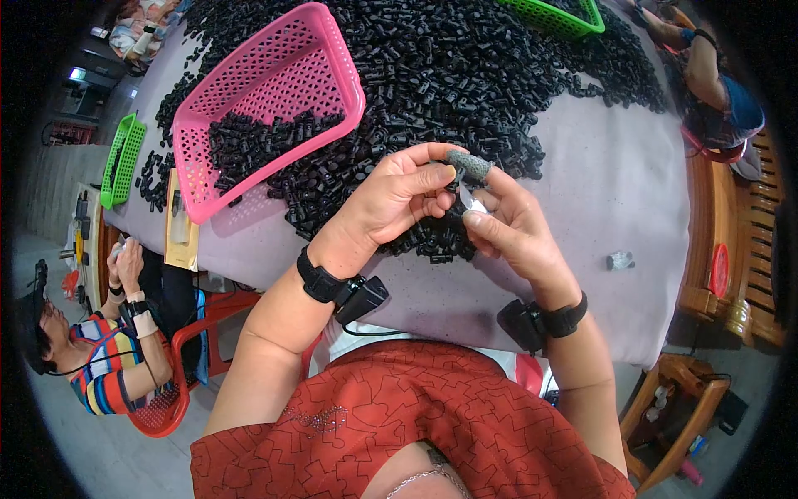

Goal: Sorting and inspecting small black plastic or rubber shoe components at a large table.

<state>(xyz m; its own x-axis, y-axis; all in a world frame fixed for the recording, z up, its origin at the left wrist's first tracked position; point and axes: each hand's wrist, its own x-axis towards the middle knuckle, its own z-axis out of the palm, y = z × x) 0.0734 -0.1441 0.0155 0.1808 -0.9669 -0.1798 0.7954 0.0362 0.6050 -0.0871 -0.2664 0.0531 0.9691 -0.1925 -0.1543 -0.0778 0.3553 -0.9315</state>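
Observation:
My left hand [407,190] and my right hand [517,224] meet above the near edge of a heap of small black plastic parts [449,91]. Both have their fingers closed in a pinch. A small whitish, shiny piece [472,203] shows at the right thumb tip. Between the hands there is also a small dark bit, mostly hidden by fingers. Grey-green speckled wrapping [470,165] spans the place where the two index fingertips come together; I cannot tell which finger it is on. Black straps with small boxes sit on both wrists.
A pink perforated basket [193,170] holding black parts tilts on the heap at left. Green baskets [125,162] stand at far left and far right. A crumpled clear-grey piece [620,261] lies on the grey cloth [615,183]. People sit left and far right.

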